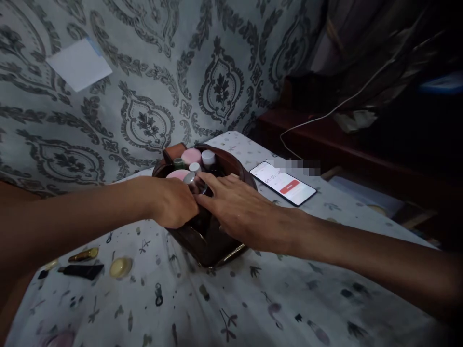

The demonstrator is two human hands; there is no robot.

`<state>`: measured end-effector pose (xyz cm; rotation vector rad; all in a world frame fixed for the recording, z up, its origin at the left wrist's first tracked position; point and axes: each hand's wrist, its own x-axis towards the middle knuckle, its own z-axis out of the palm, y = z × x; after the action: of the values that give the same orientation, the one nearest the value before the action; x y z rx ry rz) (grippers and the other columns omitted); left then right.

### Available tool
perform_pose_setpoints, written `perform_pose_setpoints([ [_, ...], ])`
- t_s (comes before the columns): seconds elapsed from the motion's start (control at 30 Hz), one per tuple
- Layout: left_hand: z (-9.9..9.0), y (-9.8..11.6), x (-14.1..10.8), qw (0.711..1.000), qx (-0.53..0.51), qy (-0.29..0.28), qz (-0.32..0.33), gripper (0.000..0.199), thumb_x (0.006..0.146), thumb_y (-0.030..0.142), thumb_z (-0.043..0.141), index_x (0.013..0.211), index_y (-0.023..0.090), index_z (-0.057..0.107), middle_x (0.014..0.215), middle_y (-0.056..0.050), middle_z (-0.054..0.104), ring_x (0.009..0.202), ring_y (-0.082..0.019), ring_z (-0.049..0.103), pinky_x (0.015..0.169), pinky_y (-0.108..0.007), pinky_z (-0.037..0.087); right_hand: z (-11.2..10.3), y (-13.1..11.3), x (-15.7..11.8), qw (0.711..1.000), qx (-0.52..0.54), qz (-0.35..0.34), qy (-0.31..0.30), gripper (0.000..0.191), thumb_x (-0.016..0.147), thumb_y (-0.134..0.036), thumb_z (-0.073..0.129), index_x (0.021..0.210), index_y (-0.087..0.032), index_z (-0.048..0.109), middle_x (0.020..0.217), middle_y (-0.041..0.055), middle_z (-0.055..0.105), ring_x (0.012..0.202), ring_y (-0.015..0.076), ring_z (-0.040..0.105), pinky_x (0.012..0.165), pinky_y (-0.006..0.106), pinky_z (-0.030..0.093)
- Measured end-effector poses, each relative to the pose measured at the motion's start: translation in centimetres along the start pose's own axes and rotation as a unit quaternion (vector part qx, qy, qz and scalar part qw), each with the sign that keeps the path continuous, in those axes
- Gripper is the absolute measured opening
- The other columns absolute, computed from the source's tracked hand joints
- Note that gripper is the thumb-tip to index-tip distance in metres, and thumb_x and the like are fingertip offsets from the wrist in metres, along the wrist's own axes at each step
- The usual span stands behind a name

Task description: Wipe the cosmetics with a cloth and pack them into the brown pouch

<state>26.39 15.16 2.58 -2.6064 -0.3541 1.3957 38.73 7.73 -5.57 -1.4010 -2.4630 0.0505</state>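
A dark brown zippered bag (pixel 224 250) stands unzipped on the patterned cloth, filled with bottles and jars. Pink lids (pixel 191 156), a white cap (pixel 208 158) and a silver cap (pixel 189 178) show inside it. My left hand (pixel 175 202) reaches over the bag's left side; its fingers are hidden, so what they hold cannot be made out. From the right, my right hand (pixel 240 205) reaches over the opening, fingers apart, with thumb and forefinger close to the silver cap.
A lit phone (pixel 284 184) lies right of the bag. At the left are a black tube (pixel 82 271), a gold tube (pixel 84 254) and a round yellowish jar (pixel 120 267). A patterned wall rises behind; a white cable (pixel 336 110) hangs at the right.
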Motion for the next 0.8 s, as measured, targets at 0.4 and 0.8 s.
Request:
perform_pose_setpoints([
  [0.4,-0.2,0.2,1.6,0.994,-0.038,-0.103,-0.002,0.034,0.085,0.004,0.048,0.106,0.008,0.074,0.108,-0.016,0.075,0.089,-0.023,0.068,0.075,-0.029,0.05,0.3,-0.1,0.0,0.999,0.002,0.023,0.022,0.048,0.079,-0.002,0.054,0.124,-0.014,0.06,0.134,0.0174,0.048,0.106,0.0281,0.054,0.092,0.044,0.041],
  [0.8,0.9,1.0,2.1,0.998,-0.016,-0.051,-0.027,0.03,0.09,0.006,0.048,0.105,0.008,0.073,0.11,-0.017,0.075,0.096,-0.024,0.071,0.076,-0.027,0.051,0.9,0.1,-0.2,0.998,0.022,0.034,0.053,0.055,0.077,0.0,0.053,0.13,-0.017,0.059,0.134,0.0162,0.047,0.108,0.0288,0.054,0.093,0.044,0.04],
])
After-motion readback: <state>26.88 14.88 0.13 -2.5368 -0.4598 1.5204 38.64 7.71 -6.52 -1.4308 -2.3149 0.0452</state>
